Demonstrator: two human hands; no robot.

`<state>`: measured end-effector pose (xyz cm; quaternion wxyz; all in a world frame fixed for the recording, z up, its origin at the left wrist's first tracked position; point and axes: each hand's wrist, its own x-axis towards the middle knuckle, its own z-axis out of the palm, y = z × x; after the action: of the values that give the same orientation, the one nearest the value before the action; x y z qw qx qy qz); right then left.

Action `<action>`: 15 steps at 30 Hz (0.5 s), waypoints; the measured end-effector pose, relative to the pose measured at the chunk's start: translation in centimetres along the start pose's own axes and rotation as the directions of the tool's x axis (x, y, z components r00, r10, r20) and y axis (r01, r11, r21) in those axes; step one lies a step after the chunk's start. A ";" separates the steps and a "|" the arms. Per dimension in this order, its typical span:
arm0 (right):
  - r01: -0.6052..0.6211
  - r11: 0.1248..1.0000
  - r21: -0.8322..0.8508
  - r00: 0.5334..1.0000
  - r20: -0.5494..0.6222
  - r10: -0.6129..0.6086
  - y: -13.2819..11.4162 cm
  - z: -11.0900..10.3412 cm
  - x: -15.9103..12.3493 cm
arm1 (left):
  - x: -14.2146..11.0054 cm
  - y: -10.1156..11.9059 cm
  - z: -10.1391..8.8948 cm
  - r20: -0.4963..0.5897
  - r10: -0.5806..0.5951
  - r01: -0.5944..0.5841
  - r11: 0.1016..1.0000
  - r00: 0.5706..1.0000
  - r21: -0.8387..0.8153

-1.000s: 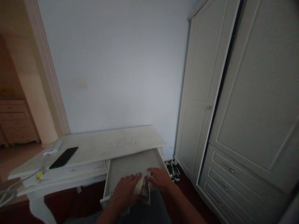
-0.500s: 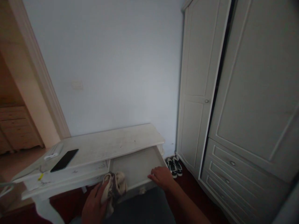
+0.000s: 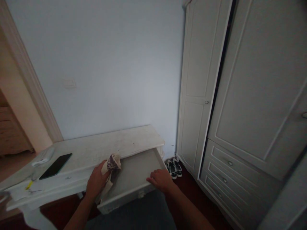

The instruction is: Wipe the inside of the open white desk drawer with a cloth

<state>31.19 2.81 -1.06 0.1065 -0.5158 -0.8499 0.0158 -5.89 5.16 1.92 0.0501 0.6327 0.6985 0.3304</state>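
My left hand [image 3: 97, 179] is closed around a bunched cream cloth [image 3: 112, 164] with a dark purplish-brown pattern. Part of the cloth hangs down over the left side of the pulled-out drawer [image 3: 134, 171], hiding that edge. The drawer belongs to a white desk [image 3: 96, 142], and its bottom shows bare grey where visible. At the right, my right hand [image 3: 161, 180] grips the top of the drawer's front near its right corner, with the fingers curled and the thumb on the rim.
A black phone [image 3: 55, 166] and a white object [image 3: 43, 156] lie on the desktop's left. Black-and-white sneakers [image 3: 174, 167] stand on the dark red floor beside the desk. A grey-white wardrobe [image 3: 199, 95] with closed drawers rises on the right. Behind is a pale blue wall [image 3: 107, 64].
My left hand has raised the cloth from in front of the drawer's front to over its left side. My right hand stays on the drawer's front. The view has swung slightly right.
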 end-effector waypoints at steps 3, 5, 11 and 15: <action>0.004 1.000 -0.001 1.000 -0.011 -0.004 0.1 0.2 -0.1 | -2.3 -1.7 -0.9 0.037 -0.012 0.015 0.997 0.999 -0.073; 0.003 1.000 0.000 1.000 -0.012 -0.003 0.1 0.1 -0.2 | -4.4 -2.9 -1.7 0.077 -0.044 0.053 0.992 0.996 -0.112; 0.023 0.999 -0.025 1.000 -0.007 -0.023 -0.2 -0.3 -0.2 | -10.3 -4.5 -1.7 0.067 0.012 -0.008 0.998 0.998 -0.061; 0.015 0.999 -0.051 1.000 0.008 -0.015 -0.4 -0.7 -0.2 | -10.1 -2.9 -0.9 0.068 0.027 -0.027 1.000 0.997 -0.006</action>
<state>31.06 2.39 -0.33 0.0903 -0.5119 -0.8543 -0.0046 -6.84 -4.40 -2.42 0.0709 0.6528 0.6871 0.3110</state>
